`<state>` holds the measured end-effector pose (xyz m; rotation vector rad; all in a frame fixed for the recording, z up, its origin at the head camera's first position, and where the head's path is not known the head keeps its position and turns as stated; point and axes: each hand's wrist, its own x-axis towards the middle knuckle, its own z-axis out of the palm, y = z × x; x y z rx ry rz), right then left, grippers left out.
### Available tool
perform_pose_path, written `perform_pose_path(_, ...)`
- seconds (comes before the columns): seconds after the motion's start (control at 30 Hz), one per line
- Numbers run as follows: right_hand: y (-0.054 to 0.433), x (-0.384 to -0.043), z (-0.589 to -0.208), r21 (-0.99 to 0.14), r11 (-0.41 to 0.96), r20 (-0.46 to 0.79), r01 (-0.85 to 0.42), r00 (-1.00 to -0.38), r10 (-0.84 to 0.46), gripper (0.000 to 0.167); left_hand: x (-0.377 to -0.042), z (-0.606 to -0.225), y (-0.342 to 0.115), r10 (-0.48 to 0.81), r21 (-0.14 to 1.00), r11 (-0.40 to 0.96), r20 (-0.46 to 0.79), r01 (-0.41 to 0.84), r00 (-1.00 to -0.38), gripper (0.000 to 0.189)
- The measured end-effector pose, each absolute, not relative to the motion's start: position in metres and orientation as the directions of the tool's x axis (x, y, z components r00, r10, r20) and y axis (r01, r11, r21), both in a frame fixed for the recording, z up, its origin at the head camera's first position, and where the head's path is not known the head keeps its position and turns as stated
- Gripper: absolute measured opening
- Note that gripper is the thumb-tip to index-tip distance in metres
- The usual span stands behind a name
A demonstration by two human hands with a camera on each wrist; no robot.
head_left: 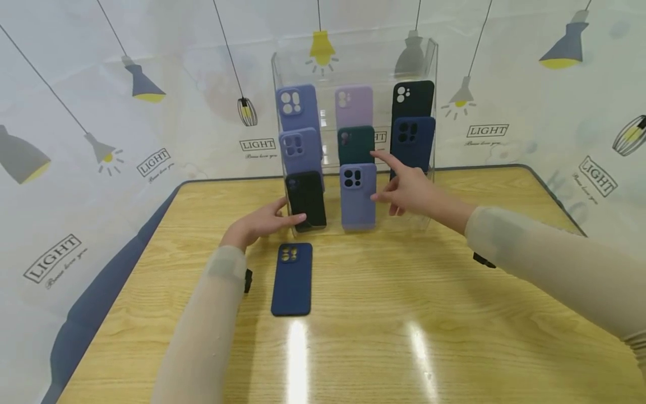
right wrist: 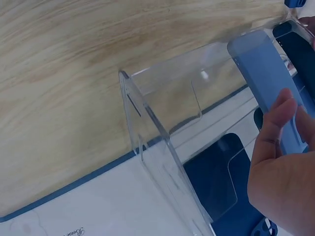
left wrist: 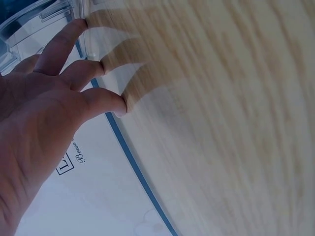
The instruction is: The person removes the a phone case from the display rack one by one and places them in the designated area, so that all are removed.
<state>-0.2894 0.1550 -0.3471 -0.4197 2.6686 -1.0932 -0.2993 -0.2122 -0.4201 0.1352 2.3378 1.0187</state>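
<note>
A clear display stand (head_left: 383, 224) holds several phone cases in three columns. My left hand (head_left: 262, 220) holds the stand's lower left side, its thumb in front of a black phone case (head_left: 308, 193). In the left wrist view, the left hand (left wrist: 59, 93) has its fingers bent by the clear plastic. My right hand (head_left: 409, 188) reaches to the middle column. Its extended index finger touches the right edge of a dark green case (head_left: 356, 143); the thumb lies at the edge of a lavender case (head_left: 358, 205). In the right wrist view, that lavender case (right wrist: 263, 69) stands beside the thumb.
A blue phone case (head_left: 292, 280) lies flat on the wooden table (head_left: 383, 336), in front of the stand. Two blue-violet cases (head_left: 303, 147) stand at left, a pink-lilac one (head_left: 354, 104) at top middle. On the right are black (head_left: 414, 96) and navy (head_left: 415, 143) cases.
</note>
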Motion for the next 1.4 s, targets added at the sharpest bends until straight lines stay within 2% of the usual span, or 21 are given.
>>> perform_pose_path(0.37, 0.148, -0.288, -0.36, -0.726, 0.67, -0.122, -0.158, -0.929, -0.351, 0.097, -0.299, -0.421, -0.214, 0.314, 0.703, 0.701, -0.457, -0.121, -0.832, 0.12)
perform_pose_path(0.6, 0.147, -0.288, -0.365, -0.736, 0.654, -0.093, -0.175, -0.93, -0.355, 0.091, -0.298, -0.417, -0.212, 0.307, 0.701, 0.703, -0.451, -0.12, -0.838, 0.117)
perform_pose_path(1.1, 0.151, -0.293, -0.387, -0.679, 0.646, 0.09, -0.348, -0.913, -0.398, 0.078, -0.298, -0.417, -0.212, 0.306, 0.696, 0.708, -0.458, -0.123, -0.834, 0.119)
perform_pose_path(1.4, 0.153, -0.289, -0.392, -0.638, 0.642, 0.164, -0.425, -0.89, -0.426, 0.079, -0.3, -0.42, -0.214, 0.313, 0.686, 0.717, -0.473, -0.121, -0.824, 0.12)
